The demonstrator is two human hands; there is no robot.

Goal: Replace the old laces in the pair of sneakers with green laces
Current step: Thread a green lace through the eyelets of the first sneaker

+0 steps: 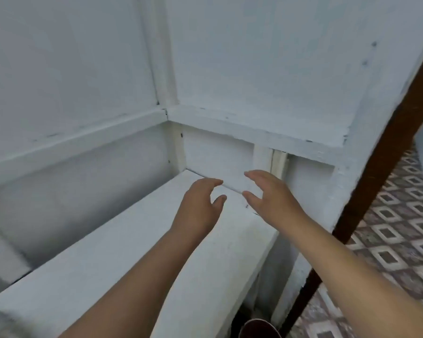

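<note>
White-painted wood fills nearly the whole frame: two panelled walls [83, 69] meeting in a corner at upper centre, and below them a bare white counter [108, 252] running from the lower left up to that corner. Both arms reach forward over its far end. The left hand [200, 203] and the right hand [271, 193] hover side by side near the centre of the frame, palms turned toward each other, fingers [254, 175] loosely spread and gently curved, holding nothing and not clearly touching the counter.

Neither the sneakers nor the green laces show on the counter or anywhere else in view. Only a dark rounded shape [259, 329] at the bottom edge might be a shoe toe, and it is too cropped to tell. A dark wooden post [376, 172] slants down the right side, with patterned floor tiles [396, 240] beyond it.

By my reading, the work on the laces has not begun; the step in hand is finding and bringing in the shoes. To do it well, the gaze should drop to locate the pair first, then both sneakers should be set on the open counter with tongues facing the person, the green laces laid beside them, before any old lace is loosened from the top eyelets downward.
</note>
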